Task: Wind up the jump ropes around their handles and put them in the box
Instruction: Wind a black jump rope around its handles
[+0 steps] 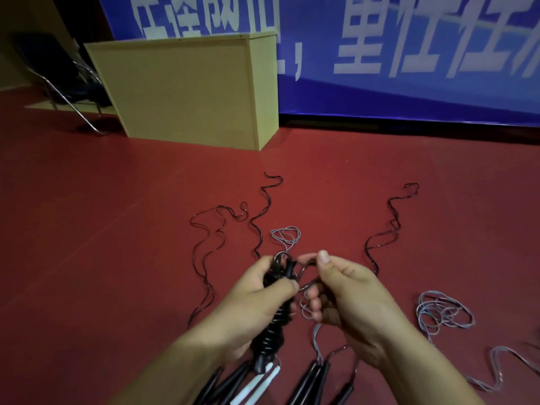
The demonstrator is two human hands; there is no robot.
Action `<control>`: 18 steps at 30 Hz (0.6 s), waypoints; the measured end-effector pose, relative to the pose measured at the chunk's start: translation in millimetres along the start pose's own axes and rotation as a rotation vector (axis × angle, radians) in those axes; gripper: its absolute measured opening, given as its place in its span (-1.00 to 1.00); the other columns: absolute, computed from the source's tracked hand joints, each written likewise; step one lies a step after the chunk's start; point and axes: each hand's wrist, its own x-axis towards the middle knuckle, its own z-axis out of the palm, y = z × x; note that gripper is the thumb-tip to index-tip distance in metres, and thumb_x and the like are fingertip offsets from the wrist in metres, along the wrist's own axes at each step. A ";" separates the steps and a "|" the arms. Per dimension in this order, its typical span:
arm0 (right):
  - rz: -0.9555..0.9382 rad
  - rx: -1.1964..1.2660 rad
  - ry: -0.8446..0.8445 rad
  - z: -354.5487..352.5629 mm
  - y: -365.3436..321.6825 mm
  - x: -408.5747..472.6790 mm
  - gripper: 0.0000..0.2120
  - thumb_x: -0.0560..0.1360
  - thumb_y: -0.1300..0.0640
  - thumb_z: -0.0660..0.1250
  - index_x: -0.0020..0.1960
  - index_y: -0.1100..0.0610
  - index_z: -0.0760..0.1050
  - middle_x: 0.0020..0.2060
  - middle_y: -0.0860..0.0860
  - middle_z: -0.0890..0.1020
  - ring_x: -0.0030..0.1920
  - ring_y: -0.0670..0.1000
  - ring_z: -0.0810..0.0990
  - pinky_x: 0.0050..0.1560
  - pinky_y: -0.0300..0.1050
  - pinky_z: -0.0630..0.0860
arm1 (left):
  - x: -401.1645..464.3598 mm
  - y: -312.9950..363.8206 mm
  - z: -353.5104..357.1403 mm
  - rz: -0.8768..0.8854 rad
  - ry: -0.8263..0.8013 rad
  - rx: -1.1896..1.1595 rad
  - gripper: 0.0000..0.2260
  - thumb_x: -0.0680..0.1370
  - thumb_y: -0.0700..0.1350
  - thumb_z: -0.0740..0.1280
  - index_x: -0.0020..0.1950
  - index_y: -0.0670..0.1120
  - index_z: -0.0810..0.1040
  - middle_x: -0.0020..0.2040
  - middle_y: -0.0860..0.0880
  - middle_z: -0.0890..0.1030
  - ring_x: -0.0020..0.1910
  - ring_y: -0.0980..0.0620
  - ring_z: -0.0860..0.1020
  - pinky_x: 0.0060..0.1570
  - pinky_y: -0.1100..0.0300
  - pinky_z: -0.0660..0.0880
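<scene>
Floor [87, 229]: red, strewn with loose black ropes [204, 258] and a grey coil [444, 314] | cabinet [187, 89]: tan, seen standing far back | left hand [263, 299]: wound black jump rope [276, 325] is gripped, held above the floor | right hand [347, 290]: rope's loose end [306, 270] is pinched beside it | handles [309, 381]: laid below, by the wrists

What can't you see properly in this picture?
- Head view: the handles on the floor are cut off by the bottom edge.
- The left hand hides part of the wound black rope.
- The box for the ropes is not in view.
</scene>
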 end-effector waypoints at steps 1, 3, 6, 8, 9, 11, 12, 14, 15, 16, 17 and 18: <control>0.034 0.013 -0.062 -3.4 -1.0 -1.0 -0.76 0.62 0.10 0.21 0.04 0.15 0.64 -0.42 0.10 0.48 -0.46 -0.04 0.44 -0.42 -0.15 0.52 | 0.0 1.2 -2.1 -0.004 -0.003 0.022 -0.81 0.54 -0.24 0.34 0.15 -0.16 0.51 -0.19 -0.10 0.53 -0.24 -0.03 0.49 -0.25 0.16 0.43; 0.068 -0.005 -0.139 -7.5 1.1 -2.3 -0.76 0.62 0.17 0.20 0.10 0.13 0.64 -0.37 0.12 0.50 -0.41 -0.02 0.46 -0.32 -0.09 0.58 | -2.2 -2.0 -5.8 -0.016 -0.014 0.067 -0.77 0.49 -0.22 0.33 0.15 -0.14 0.52 -0.20 -0.11 0.54 -0.25 -0.02 0.50 -0.25 0.15 0.42; 0.028 -0.042 -0.166 -4.5 8.2 -1.2 -0.76 0.61 0.21 0.21 0.10 0.12 0.65 -0.38 0.12 0.50 -0.41 -0.02 0.45 -0.31 -0.11 0.57 | -6.7 -5.9 -7.5 -0.036 -0.067 0.050 -0.64 0.40 -0.17 0.34 0.19 -0.13 0.53 -0.16 -0.15 0.59 -0.17 -0.08 0.52 -0.11 0.02 0.41; 0.009 -0.025 -0.134 1.1 10.3 1.2 -0.78 0.59 0.21 0.23 0.11 0.16 0.63 -0.41 0.11 0.49 -0.45 -0.03 0.44 -0.34 -0.14 0.56 | -3.3 -8.5 -9.2 -0.028 -0.112 0.007 -0.58 0.34 -0.14 0.38 0.18 -0.18 0.53 -0.15 -0.15 0.63 -0.11 -0.13 0.55 -0.01 -0.05 0.40; 0.015 -0.006 -0.113 3.7 11.5 0.6 -0.79 0.58 0.20 0.25 0.12 0.18 0.62 -0.42 0.11 0.49 -0.46 -0.03 0.44 -0.35 -0.14 0.55 | -3.7 -9.8 -9.0 -0.023 -0.133 -0.035 -0.58 0.33 -0.15 0.37 0.17 -0.23 0.51 -0.16 -0.16 0.63 -0.12 -0.13 0.56 0.01 -0.06 0.40; 0.002 0.023 -0.094 5.9 12.2 0.8 -0.79 0.57 0.18 0.27 0.14 0.20 0.59 -0.43 0.10 0.48 -0.47 -0.03 0.43 -0.35 -0.13 0.53 | 0.4 -10.5 -9.1 -0.014 -0.162 -0.090 -0.66 0.35 -0.20 0.32 0.10 -0.27 0.50 -0.19 -0.16 0.62 -0.17 -0.11 0.57 -0.02 0.00 0.43; -0.007 0.025 -0.077 6.7 12.5 1.4 -0.79 0.56 0.17 0.28 0.15 0.21 0.57 -0.43 0.10 0.48 -0.47 -0.02 0.43 -0.36 -0.12 0.53 | 2.6 -10.3 -8.7 -0.016 -0.181 -0.085 -0.71 0.36 -0.21 0.30 0.05 -0.25 0.51 -0.20 -0.16 0.62 -0.19 -0.10 0.57 -0.06 0.04 0.44; -0.005 0.016 -0.015 8.0 15.2 2.6 -0.84 0.57 0.18 0.29 0.09 0.25 0.52 -0.45 0.10 0.48 -0.49 -0.02 0.41 -0.38 -0.13 0.51 | 4.7 -11.4 -9.4 -0.023 -0.220 -0.016 -0.78 0.37 -0.18 0.29 -0.02 -0.19 0.54 -0.19 -0.16 0.63 -0.21 -0.06 0.55 -0.14 0.12 0.44; -0.001 0.002 0.025 7.9 17.6 4.3 -0.86 0.58 0.18 0.29 0.03 0.26 0.51 -0.45 0.09 0.47 -0.50 -0.03 0.40 -0.40 -0.14 0.50 | 7.1 -13.8 -11.0 -0.020 -0.233 0.043 -0.79 0.37 -0.16 0.29 -0.03 -0.17 0.55 -0.17 -0.15 0.64 -0.22 -0.04 0.54 -0.19 0.15 0.44; 0.005 -0.018 0.066 7.4 20.6 6.2 -0.87 0.59 0.18 0.28 -0.03 0.25 0.49 -0.46 0.09 0.47 -0.51 -0.03 0.39 -0.43 -0.16 0.49 | 9.4 -16.1 -13.2 -0.022 -0.237 0.099 -0.78 0.38 -0.14 0.29 -0.01 -0.16 0.55 -0.16 -0.13 0.65 -0.23 -0.02 0.53 -0.22 0.16 0.43; 0.006 -0.037 0.099 7.1 23.5 8.3 -0.87 0.59 0.18 0.28 -0.07 0.25 0.48 -0.47 0.08 0.47 -0.52 -0.04 0.38 -0.46 -0.18 0.48 | 11.4 -19.0 -15.0 -0.026 -0.232 0.138 -0.75 0.37 -0.12 0.29 0.01 -0.15 0.56 -0.16 -0.12 0.64 -0.24 -0.02 0.51 -0.23 0.14 0.42; 0.005 -0.061 0.124 7.1 25.6 10.2 -0.87 0.60 0.19 0.27 -0.09 0.24 0.48 -0.48 0.08 0.46 -0.52 -0.04 0.38 -0.48 -0.20 0.47 | 12.3 -21.4 -16.1 -0.037 -0.218 0.162 -0.73 0.36 -0.10 0.30 0.02 -0.13 0.57 -0.17 -0.10 0.62 -0.24 -0.02 0.49 -0.23 0.12 0.41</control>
